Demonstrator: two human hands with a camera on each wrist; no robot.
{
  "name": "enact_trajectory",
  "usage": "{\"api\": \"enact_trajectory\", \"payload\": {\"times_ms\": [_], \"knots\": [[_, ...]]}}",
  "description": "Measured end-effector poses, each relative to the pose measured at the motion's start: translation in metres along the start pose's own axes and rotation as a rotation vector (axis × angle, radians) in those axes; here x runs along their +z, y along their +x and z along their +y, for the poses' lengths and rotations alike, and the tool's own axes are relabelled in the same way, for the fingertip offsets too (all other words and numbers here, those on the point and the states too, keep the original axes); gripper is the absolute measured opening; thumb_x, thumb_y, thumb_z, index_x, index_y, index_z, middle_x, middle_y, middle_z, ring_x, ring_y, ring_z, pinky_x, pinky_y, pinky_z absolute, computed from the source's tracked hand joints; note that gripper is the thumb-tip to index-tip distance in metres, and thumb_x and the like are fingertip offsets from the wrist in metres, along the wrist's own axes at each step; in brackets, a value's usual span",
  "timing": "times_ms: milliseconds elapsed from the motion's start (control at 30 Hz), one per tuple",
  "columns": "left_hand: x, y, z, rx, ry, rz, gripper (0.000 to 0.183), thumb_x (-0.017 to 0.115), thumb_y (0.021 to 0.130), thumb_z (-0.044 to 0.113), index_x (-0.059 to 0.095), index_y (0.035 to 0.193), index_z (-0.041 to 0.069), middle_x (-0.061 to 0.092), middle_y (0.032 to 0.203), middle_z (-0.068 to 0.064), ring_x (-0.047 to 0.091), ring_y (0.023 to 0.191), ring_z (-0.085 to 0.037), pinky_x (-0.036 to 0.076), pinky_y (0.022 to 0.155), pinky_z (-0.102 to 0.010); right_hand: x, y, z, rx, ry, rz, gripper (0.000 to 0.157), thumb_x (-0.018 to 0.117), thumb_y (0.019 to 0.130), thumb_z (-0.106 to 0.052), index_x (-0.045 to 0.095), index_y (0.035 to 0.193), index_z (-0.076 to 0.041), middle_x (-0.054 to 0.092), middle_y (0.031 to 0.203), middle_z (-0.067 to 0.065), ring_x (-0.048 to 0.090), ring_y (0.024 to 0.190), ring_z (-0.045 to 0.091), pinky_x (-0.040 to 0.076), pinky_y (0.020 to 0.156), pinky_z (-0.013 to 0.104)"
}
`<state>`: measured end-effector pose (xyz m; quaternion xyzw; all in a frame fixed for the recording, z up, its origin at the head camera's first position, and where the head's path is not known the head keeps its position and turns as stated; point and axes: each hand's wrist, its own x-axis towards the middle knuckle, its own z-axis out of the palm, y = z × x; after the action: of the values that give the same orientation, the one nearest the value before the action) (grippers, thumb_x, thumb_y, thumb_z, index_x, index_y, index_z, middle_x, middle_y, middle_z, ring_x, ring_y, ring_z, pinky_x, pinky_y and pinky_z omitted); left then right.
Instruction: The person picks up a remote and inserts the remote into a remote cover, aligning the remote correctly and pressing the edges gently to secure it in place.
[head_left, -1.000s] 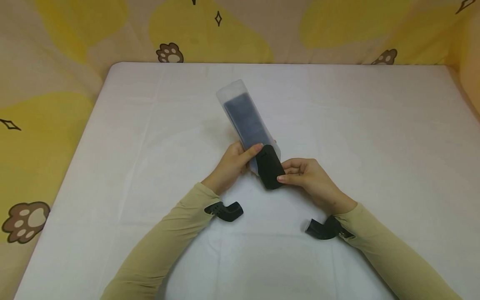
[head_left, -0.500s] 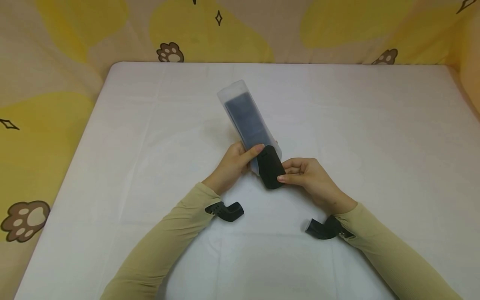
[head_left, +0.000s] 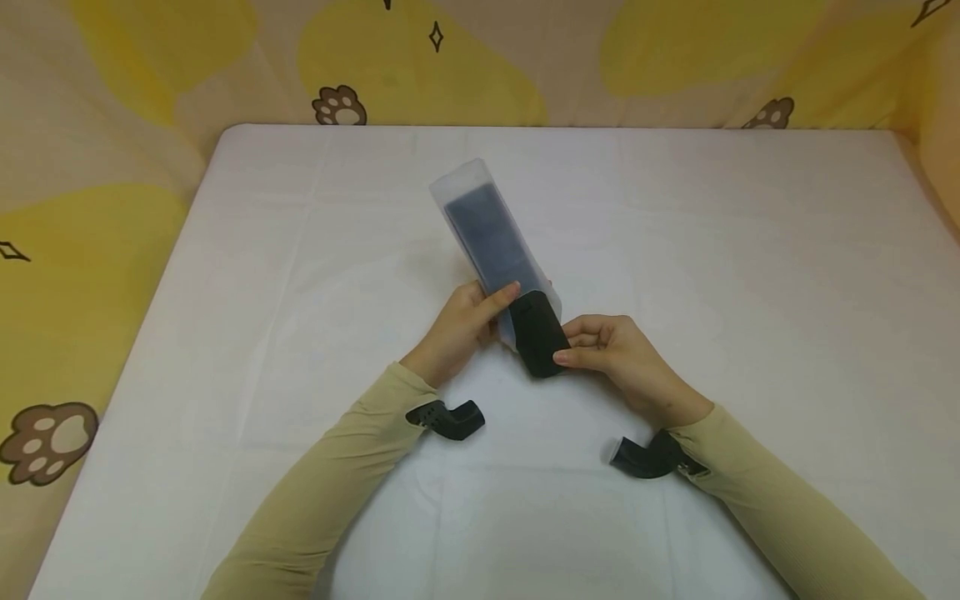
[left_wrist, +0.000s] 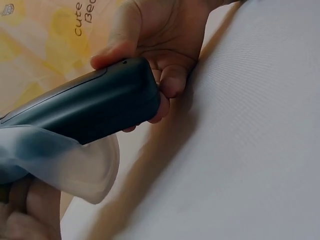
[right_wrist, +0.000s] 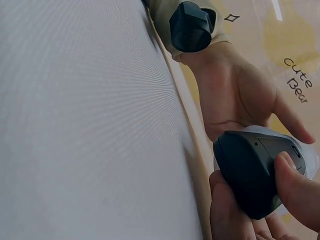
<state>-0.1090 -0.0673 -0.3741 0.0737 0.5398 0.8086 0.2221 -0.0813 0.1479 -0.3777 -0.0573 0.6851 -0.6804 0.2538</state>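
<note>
A dark remote control [head_left: 537, 337] sits partly inside a translucent soft sleeve [head_left: 463, 179], its bare end sticking out of the sleeve's near end. Its upper part shows blue-grey through the material. My left hand [head_left: 459, 327] grips the sleeve near this end, thumb on top and fingers mostly hidden underneath. With thumb and fingers my right hand [head_left: 617, 358] pinches the remote's bare end. In the left wrist view a loose flap of the sleeve [left_wrist: 92, 175] hangs below the remote. A battery-cover outline and small latch show on the remote [right_wrist: 250, 172] in the right wrist view.
Both hands work above a white-covered table [head_left: 360, 217]. A yellow patterned cloth [head_left: 480, 62] hangs behind it and at the sides. Black wrist cameras [head_left: 453, 421] stick out from both sleeves below the hands.
My left hand and the sleeve's far end have shifted slightly left, and the left thumb has drawn back a little from the remote's bare part. My right hand stays nearly still.
</note>
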Motion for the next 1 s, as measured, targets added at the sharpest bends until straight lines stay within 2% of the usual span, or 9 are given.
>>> {"api": "enact_trajectory", "payload": {"times_ms": [167, 233, 367, 467, 533, 700, 1000], "knots": [[-0.0013, 0.0010, 0.0026, 0.073, -0.143, 0.082, 0.050, 0.053, 0.098, 0.028, 0.043, 0.130, -0.009, 0.054, 0.127, -0.024, 0.059, 0.109, -0.019, 0.048, 0.090, -0.031, 0.0005, -0.0011, -0.0006, 0.021, 0.013, -0.014, 0.027, 0.070, 0.082, 0.000, 0.060, 0.105, 0.009, 0.071, 0.091, 0.008, 0.066, 0.081, 0.015, 0.052, 0.072, 0.025], [-0.0010, 0.0022, 0.0023, 0.123, -0.205, 0.100, 0.059, 0.062, 0.091, 0.032, 0.044, 0.130, -0.009, 0.053, 0.129, -0.024, 0.057, 0.113, -0.020, 0.045, 0.095, -0.031, 0.0008, -0.0011, -0.0003, 0.019, 0.009, -0.019, 0.026, 0.070, 0.082, -0.001, 0.060, 0.105, 0.009, 0.071, 0.090, 0.009, 0.066, 0.080, 0.015, 0.052, 0.072, 0.025], [0.0004, 0.0029, 0.0012, 0.158, -0.260, 0.102, 0.052, 0.064, 0.090, 0.025, 0.047, 0.125, -0.009, 0.052, 0.127, -0.026, 0.057, 0.115, -0.022, 0.043, 0.097, -0.032, 0.0006, -0.0005, 0.0011, 0.008, 0.003, -0.011, 0.027, 0.070, 0.082, 0.000, 0.061, 0.105, 0.010, 0.071, 0.090, 0.009, 0.066, 0.080, 0.016, 0.053, 0.071, 0.025], [0.0011, 0.0028, 0.0011, 0.148, -0.254, 0.090, 0.039, 0.054, 0.097, 0.015, 0.046, 0.126, -0.010, 0.048, 0.130, -0.030, 0.054, 0.119, -0.025, 0.041, 0.100, -0.033, 0.0004, -0.0006, 0.0015, 0.004, 0.000, -0.004, 0.028, 0.070, 0.082, -0.001, 0.061, 0.105, 0.010, 0.071, 0.091, 0.010, 0.066, 0.080, 0.017, 0.053, 0.072, 0.026], [0.0015, 0.0025, 0.0009, 0.145, -0.238, 0.081, 0.037, 0.049, 0.099, 0.011, 0.045, 0.127, -0.012, 0.046, 0.131, -0.030, 0.052, 0.120, -0.026, 0.040, 0.102, -0.034, 0.0002, -0.0009, 0.0014, 0.009, -0.003, 0.000, 0.028, 0.071, 0.082, -0.001, 0.061, 0.106, 0.010, 0.071, 0.091, 0.010, 0.066, 0.080, 0.017, 0.053, 0.072, 0.026], [0.0024, 0.0022, -0.0011, 0.156, -0.203, 0.058, 0.048, 0.057, 0.095, 0.018, 0.043, 0.129, -0.014, 0.046, 0.131, -0.031, 0.053, 0.119, -0.026, 0.038, 0.103, -0.036, -0.0002, -0.0018, 0.0013, 0.019, -0.020, 0.013, 0.029, 0.072, 0.080, -0.001, 0.061, 0.104, 0.011, 0.071, 0.088, 0.010, 0.066, 0.078, 0.016, 0.053, 0.070, 0.026], [0.0015, 0.0035, -0.0038, 0.158, -0.216, 0.045, 0.067, 0.069, 0.083, 0.033, 0.045, 0.127, -0.013, 0.045, 0.130, -0.032, 0.053, 0.119, -0.026, 0.039, 0.102, -0.035, 0.0024, -0.0019, 0.0029, -0.031, 0.009, 0.053, 0.029, 0.071, 0.079, 0.003, 0.060, 0.103, 0.014, 0.071, 0.089, 0.008, 0.067, 0.081, 0.016, 0.054, 0.073, 0.025]]}}
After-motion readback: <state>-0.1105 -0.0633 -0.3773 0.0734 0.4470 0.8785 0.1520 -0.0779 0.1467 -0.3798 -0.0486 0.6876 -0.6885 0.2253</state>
